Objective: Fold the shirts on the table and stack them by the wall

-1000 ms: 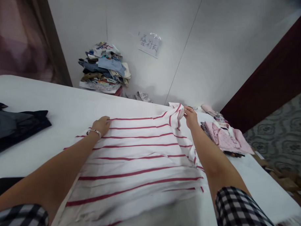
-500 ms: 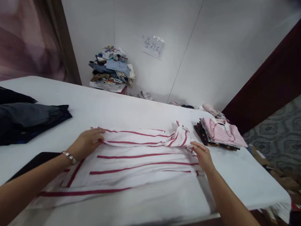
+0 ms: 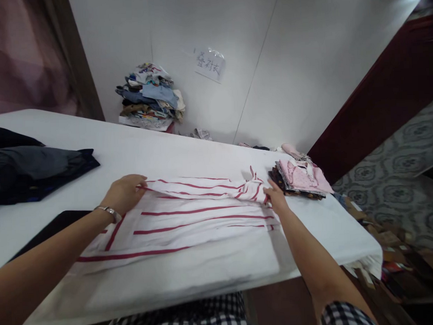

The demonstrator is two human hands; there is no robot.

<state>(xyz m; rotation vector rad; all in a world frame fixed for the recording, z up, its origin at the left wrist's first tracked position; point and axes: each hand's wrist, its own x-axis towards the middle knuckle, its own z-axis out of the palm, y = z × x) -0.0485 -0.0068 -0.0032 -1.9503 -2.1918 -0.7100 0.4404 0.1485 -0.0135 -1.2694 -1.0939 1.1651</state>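
A white shirt [image 3: 200,220] with red stripes lies across the front of the white-covered table. Its far part is folded over, and a bunched, knot-like end [image 3: 252,188] stands up at the right. At the far left corner of the fold, my left hand [image 3: 127,194], with a silver bracelet at the wrist, pinches the cloth. The fingers of my right hand [image 3: 275,197] are closed on the cloth by the bunched end. Just beyond that hand sits a stack of folded clothes with a pink shirt [image 3: 304,176] on top.
Dark folded clothes [image 3: 39,171] lie on the table [image 3: 131,153] at the left, and a flat black item [image 3: 51,230] is partly behind my left forearm. A tall clothes pile [image 3: 152,98] stands by the wall under a paper sign [image 3: 209,64]. Boxes [image 3: 389,242] crowd the floor at right.
My view has shifted, so the scene sits a little further left and higher. Both hands keep hold of the striped shirt; the folded part hangs slightly lower between them.
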